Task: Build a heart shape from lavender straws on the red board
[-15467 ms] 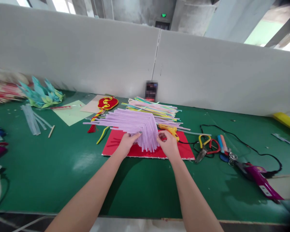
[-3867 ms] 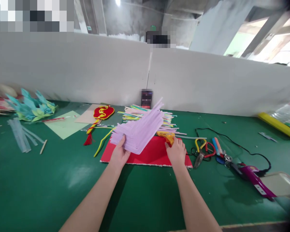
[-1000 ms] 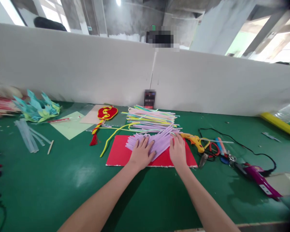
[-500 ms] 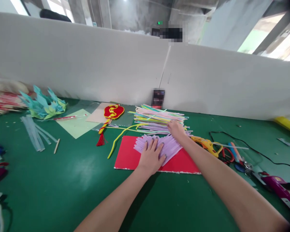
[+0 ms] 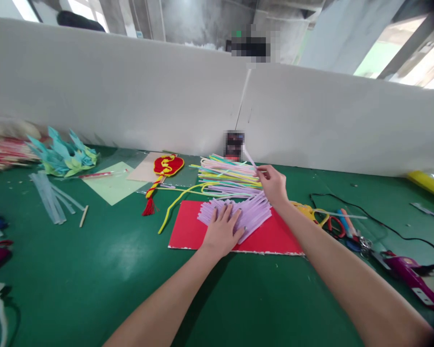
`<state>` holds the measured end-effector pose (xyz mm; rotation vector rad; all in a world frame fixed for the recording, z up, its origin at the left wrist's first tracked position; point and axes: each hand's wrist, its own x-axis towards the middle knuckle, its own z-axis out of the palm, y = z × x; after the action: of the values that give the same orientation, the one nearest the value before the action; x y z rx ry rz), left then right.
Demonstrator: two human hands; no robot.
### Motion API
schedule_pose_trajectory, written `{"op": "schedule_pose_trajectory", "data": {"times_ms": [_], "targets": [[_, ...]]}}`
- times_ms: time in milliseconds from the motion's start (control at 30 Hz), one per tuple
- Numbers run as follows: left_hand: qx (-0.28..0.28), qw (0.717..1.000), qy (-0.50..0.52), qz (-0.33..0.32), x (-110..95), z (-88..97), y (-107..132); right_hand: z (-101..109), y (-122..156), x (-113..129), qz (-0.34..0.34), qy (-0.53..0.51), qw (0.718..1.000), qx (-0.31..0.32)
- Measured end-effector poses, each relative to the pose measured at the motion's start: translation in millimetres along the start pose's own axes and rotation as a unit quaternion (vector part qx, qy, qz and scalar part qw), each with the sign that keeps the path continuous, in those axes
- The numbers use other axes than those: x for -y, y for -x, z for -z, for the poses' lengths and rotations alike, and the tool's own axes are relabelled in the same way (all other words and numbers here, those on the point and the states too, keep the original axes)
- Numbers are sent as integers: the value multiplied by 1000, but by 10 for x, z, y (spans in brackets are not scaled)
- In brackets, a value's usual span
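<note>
My left hand (image 5: 222, 231) lies flat with fingers spread on a fan of glued lilac straws (image 5: 251, 217). The fan rests on a red board (image 5: 188, 231) on the green table. My right hand (image 5: 274, 185) is raised just behind the fan, over a pile of loose pastel straws (image 5: 224, 176). Its fingers pinch one lilac straw (image 5: 249, 155), which points up and to the left.
A yellow glue gun (image 5: 304, 210), pliers and scissors (image 5: 331, 224), pens and a purple tool (image 5: 408, 272) with a black cord lie to the right. A red-and-yellow tasselled ornament (image 5: 164, 168), pale green paper (image 5: 110, 182), clear glue sticks (image 5: 52, 202) and teal paper shapes (image 5: 67, 154) lie to the left. A white partition stands behind.
My right hand left the fan, reached back into the loose pile and has lifted one lilac straw. My left hand stays pressed on the fan.
</note>
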<state>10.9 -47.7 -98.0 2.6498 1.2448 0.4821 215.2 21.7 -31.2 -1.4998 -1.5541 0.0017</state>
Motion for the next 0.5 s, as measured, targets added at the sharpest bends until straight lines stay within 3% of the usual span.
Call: {"op": "schedule_pose_trajectory", "data": {"times_ms": [100,200,367,500], "targets": [[-11,1000,0,-12,7,15,19,49,152,129,31,-81,994,-59],[-20,1000,5,-13,20,19,24,65,425,216,53,-88,992,-70],[-5,1000,22,10,28,36,-1,91,901,198,16,-90,995,-40],[-7,998,52,32,20,64,-25,168,1066,52,-26,-89,995,-36]]}}
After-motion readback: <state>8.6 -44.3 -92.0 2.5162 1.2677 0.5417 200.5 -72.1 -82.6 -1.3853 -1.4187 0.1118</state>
